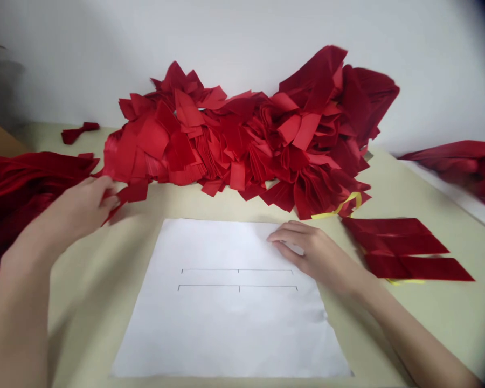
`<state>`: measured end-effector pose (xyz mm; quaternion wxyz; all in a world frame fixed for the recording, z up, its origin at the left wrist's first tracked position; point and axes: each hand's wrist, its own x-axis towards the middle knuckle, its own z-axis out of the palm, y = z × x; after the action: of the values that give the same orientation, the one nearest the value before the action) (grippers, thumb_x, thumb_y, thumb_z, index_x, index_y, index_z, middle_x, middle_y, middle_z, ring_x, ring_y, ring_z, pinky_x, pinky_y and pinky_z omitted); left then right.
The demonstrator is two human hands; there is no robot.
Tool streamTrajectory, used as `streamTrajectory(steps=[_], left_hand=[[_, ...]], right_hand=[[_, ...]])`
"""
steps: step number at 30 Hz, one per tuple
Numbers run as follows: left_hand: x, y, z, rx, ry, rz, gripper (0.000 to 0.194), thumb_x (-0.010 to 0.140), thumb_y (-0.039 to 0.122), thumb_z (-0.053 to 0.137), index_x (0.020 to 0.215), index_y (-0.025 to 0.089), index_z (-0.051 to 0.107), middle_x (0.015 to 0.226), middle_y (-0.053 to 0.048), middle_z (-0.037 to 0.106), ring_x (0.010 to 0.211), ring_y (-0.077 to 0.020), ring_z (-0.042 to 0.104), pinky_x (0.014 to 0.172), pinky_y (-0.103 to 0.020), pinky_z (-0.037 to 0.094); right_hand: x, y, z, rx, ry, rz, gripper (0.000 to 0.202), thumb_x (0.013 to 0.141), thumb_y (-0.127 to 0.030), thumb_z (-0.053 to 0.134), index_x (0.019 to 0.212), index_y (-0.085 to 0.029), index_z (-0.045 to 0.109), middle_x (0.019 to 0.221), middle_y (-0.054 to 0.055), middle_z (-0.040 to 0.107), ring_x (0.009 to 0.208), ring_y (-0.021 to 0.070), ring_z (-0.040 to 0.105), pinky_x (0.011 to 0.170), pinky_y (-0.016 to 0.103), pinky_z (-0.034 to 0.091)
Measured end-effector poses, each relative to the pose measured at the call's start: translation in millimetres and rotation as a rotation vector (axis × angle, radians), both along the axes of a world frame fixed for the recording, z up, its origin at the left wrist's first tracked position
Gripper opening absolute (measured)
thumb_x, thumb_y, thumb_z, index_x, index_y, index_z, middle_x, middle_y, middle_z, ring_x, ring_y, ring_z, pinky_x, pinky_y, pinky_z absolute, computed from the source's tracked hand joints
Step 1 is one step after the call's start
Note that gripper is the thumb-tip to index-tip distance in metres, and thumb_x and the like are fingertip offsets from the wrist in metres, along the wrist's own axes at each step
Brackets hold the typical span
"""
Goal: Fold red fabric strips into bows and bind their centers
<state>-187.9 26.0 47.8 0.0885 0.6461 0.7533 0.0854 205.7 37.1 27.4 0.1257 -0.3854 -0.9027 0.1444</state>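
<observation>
Where paper lies, R hand over (far-R corner)

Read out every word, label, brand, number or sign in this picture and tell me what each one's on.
There are none: no word, label, brand or number can be read.
The only marks are two thin dark lines on the white sheet, each with short ticks at its ends and middle.

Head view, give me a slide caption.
Left hand beside heaped red strips, right hand at a line-marked white sheet.
</observation>
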Motion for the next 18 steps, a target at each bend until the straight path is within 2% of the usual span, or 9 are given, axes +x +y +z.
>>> streamTrajectory(steps=[2,3,6,8,11,13,16,18], left_hand=[[37.4,-4.6,6.3,0.054,-0.150,-0.155,0.017,0.088,0.029,0.031,0.091,0.016,0.042,0.082,0.005,0.045,0.079,-0.0103,0.046,0.074,-0.023,0.034],[57.5,-8.7,7.3,0.018,-0.248,-0.244,0.014,0.088,0.029,0.034,0.090,0.017,0.041,0.082,0.004,0.045,0.077,-0.0105,0.045,0.072,-0.022,0.035],[111.0,-25.0,2.0,-0.112,-0.483,-0.474,0.010,0.089,0.026,0.031,0.083,0.021,0.037,0.075,0.004,0.044,0.066,-0.0115,0.042,0.060,-0.023,0.034],[133.3,-34.7,-5.2,-0.189,-0.562,-0.557,0.009,0.089,0.023,0.031,0.080,0.022,0.032,0.072,0.004,0.043,0.063,-0.0124,0.040,0.060,-0.026,0.034],[145.0,-40.8,-14.9,-0.180,-0.640,-0.562,0.013,0.087,0.017,0.030,0.075,0.022,0.028,0.075,0.004,0.043,0.063,-0.0130,0.038,0.060,-0.027,0.032],[143.5,-39.1,-18.3,-0.220,-0.701,-0.555,0.015,0.088,0.017,0.031,0.074,0.022,0.027,0.076,0.003,0.043,0.063,-0.0126,0.036,0.059,-0.027,0.032],[136.3,-33.0,-18.4,-0.377,-0.790,-0.590,0.018,0.090,0.026,0.035,0.073,0.022,0.032,0.072,0.004,0.041,0.060,-0.0115,0.035,0.055,-0.025,0.031],[130.5,-29.3,-16.5,-0.446,-0.846,-0.612,0.018,0.089,0.032,0.041,0.075,0.022,0.037,0.071,0.004,0.044,0.061,-0.0112,0.040,0.054,-0.023,0.032]], right_hand=[[-9.1,-4.4,-0.2,-0.125,0.115,-0.025,0.017,0.090,-0.025,0.046,0.098,-0.022,0.061,0.098,0.004,0.063,0.082,0.0147,0.059,0.076,0.029,0.048],[-15.2,-7.3,-0.4,-0.209,0.177,-0.031,0.018,0.089,-0.027,0.049,0.103,-0.023,0.059,0.104,0.004,0.062,0.082,0.0138,0.059,0.076,0.029,0.049],[-35.6,-17.1,-1.7,-0.507,0.371,0.004,0.044,0.079,-0.034,0.063,0.120,-0.024,0.048,0.122,0.004,0.055,0.091,0.0137,0.058,0.081,0.029,0.049],[-45.9,-22.0,-3.4,-0.681,0.495,0.022,0.051,0.075,-0.033,0.068,0.120,-0.023,0.046,0.120,0.004,0.056,0.097,0.0146,0.058,0.083,0.029,0.048],[-48.7,-22.2,-5.5,-0.821,0.577,-0.089,0.019,0.080,-0.033,0.061,0.090,-0.017,0.057,0.089,0.001,0.063,0.082,0.0124,0.059,0.073,0.025,0.048],[-41.9,-17.3,-4.5,-0.876,0.569,-0.174,0.020,0.081,-0.034,0.059,0.076,-0.015,0.057,0.075,0.000,0.061,0.069,0.0102,0.057,0.064,0.023,0.046],[-23.3,-6.7,3.2,-0.971,0.530,-0.157,0.021,0.080,-0.035,0.061,0.078,-0.014,0.059,0.074,0.000,0.062,0.064,0.0090,0.056,0.058,0.021,0.044],[-7.6,0.3,11.6,-0.973,0.491,-0.134,0.020,0.079,-0.035,0.062,0.079,-0.015,0.060,0.072,-0.001,0.061,0.061,0.0083,0.055,0.055,0.021,0.043]])
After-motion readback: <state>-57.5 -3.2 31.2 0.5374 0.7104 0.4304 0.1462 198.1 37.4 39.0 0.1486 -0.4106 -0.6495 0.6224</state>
